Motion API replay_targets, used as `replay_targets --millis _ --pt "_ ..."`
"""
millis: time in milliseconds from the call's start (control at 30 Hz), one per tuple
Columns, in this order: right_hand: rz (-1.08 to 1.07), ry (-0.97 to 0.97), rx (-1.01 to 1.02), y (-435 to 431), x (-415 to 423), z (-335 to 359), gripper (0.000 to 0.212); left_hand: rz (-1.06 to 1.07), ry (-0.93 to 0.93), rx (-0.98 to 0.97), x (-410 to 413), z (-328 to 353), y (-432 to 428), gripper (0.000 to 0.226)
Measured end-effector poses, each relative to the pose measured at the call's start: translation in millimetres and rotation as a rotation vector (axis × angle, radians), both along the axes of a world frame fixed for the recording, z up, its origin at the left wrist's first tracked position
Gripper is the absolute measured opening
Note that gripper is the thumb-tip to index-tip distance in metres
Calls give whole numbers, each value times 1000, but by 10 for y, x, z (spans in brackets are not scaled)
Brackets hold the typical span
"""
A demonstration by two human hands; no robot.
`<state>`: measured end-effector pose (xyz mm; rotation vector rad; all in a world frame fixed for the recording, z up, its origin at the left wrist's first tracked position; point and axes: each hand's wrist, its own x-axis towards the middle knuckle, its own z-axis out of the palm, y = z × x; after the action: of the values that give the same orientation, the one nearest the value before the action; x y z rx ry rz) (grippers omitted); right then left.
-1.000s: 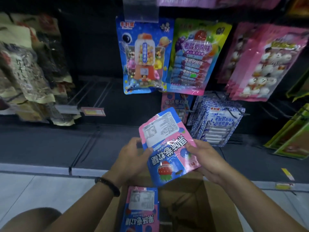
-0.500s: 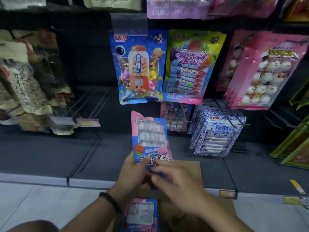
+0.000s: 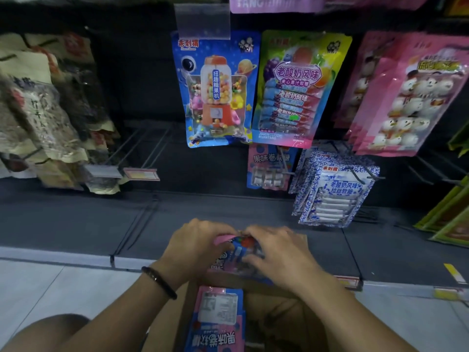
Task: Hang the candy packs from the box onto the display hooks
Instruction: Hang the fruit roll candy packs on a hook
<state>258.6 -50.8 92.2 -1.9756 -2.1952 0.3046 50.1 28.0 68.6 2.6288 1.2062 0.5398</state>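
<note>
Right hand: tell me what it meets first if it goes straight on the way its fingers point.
The right hand points at the candy pack it grips; just past that, probably the left hand.

Wire hooks (image 3: pixel 368 175) w/ hung candy packs (image 3: pixel 269 168), dark base shelf (image 3: pixel 76 219) below

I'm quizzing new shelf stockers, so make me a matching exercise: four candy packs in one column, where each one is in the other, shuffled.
Packs:
1. gumball pack
2. blue-and-white packs
3. pack showing red fruit
4. pack showing white label

Places:
A. lying in the box
B. gripped by left hand and right hand
C. hanging, upper row
D. hanging, lower row

Pairs: 1-C, 2-D, 3-B, 4-A
</note>
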Motion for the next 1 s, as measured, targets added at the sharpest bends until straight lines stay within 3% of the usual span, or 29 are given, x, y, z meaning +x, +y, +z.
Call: replay_targets --millis 67,133,200,267,333,400,533,633,800,900,1000 --pt "-79 191 18 52 31 -70 17 -23 -110 87 24 28 0 32" --pt "-170 369 48 93 158 -112 14 20 -290 145 45 48 55 47" --pt "-249 605 71 123 305 -123 19 219 -475 36 20 33 159 82" --pt "-297 901 72 127 364 -121 22 415 -623 -268 31 57 166 91" --pt "-325 1061 46 121 371 -156 15 432 -870 -653 112 88 90 55" --pt "-320 1135 -11 87 361 -191 7 361 -1040 -822 198 124 23 21" --pt "-358 1083 39 58 427 -61 6 273 -1044 -818 307 216 -11 13" --pt "-414 1132 149 169 602 81 16 171 -933 -829 411 227 12 13" --pt "-554 1161 -118 427 1028 176 23 161 -684 -913 655 325 376 33" --pt "-619 1191 -108 473 1123 30 30 181 -727 -920 856 217 456 30" --pt "-669 1166 32 600 1175 -125 31 216 -812 -938 1034 -17 526 27"
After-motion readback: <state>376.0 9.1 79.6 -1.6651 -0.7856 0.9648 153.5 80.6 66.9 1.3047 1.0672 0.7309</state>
